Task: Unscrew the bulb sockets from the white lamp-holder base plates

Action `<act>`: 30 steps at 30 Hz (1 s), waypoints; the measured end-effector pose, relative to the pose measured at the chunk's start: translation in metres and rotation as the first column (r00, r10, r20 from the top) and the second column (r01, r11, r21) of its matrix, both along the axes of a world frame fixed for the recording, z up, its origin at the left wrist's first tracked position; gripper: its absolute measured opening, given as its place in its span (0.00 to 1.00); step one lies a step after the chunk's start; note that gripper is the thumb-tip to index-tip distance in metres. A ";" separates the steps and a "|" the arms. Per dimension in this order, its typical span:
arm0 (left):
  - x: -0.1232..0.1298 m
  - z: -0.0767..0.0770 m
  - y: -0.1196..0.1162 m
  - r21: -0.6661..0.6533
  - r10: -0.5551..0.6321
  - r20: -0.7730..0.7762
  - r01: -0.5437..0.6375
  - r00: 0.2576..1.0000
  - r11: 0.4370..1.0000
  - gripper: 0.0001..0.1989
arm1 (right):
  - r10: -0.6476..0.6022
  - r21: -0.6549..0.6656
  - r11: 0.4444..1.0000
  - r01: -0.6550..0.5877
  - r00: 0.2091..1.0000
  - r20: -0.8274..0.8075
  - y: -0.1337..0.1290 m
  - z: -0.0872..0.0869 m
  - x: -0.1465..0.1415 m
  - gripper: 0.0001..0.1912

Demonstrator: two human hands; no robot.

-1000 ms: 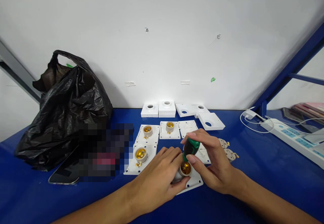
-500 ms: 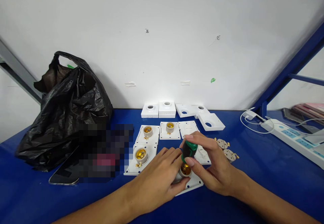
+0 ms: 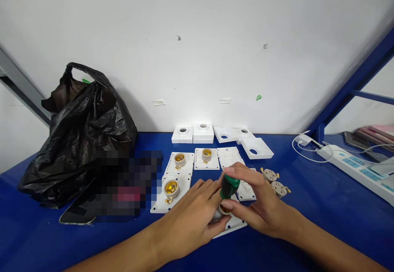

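My right hand point(image 3: 261, 202) is closed on a short screwdriver point(image 3: 230, 186) with a green and black handle. It stands nearly upright, its tip hidden inside a lamp socket point(image 3: 224, 210). That socket sits on a white square base plate point(image 3: 238, 221), and my left hand point(image 3: 197, 212) holds it, fingers partly hiding it. To the left and behind are plates bearing brass-lined sockets point(image 3: 171, 188). Two plates without sockets point(image 3: 229, 157) lie behind my hands. A pair of loose pale socket bases point(image 3: 279, 189) with brass terminals rests beyond my right hand.
White covers with round holes point(image 3: 203, 133) line the wall. At left stands a black plastic bag point(image 3: 83, 140), with a phone point(image 3: 78, 212) and a blurred patch before it. A power strip point(image 3: 360, 167) with white cables lies right on the blue table point(image 3: 123, 247).
The screwdriver handle has turned and shifted slightly within my right fingers. My right thumb now sits lower, covering more of the socket. My left hand stays in place.
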State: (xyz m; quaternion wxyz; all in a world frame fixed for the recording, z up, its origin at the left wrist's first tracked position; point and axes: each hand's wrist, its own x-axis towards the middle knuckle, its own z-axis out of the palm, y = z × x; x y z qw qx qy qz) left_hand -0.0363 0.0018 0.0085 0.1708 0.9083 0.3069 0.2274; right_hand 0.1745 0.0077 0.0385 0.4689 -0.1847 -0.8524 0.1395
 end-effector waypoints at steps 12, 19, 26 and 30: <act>0.001 0.002 0.000 -0.020 0.002 -0.024 -0.002 1.000 1.000 0.10 | -0.029 0.019 0.999 0.029 1.000 0.010 -0.002 0.000 -0.002 0.33; 0.000 0.001 -0.001 -0.039 -0.004 -0.023 0.003 1.000 0.999 0.10 | -0.040 0.071 0.997 0.041 0.999 -0.013 -0.001 0.002 -0.004 0.27; 0.001 0.001 -0.001 -0.041 -0.004 -0.024 0.003 1.000 0.999 0.10 | -0.054 0.074 0.996 0.053 0.999 0.001 -0.002 0.003 -0.003 0.26; 0.002 0.001 0.001 -0.002 -0.007 -0.024 0.007 1.000 1.000 0.10 | -0.028 0.066 0.997 0.029 1.000 -0.006 -0.001 0.002 -0.004 0.26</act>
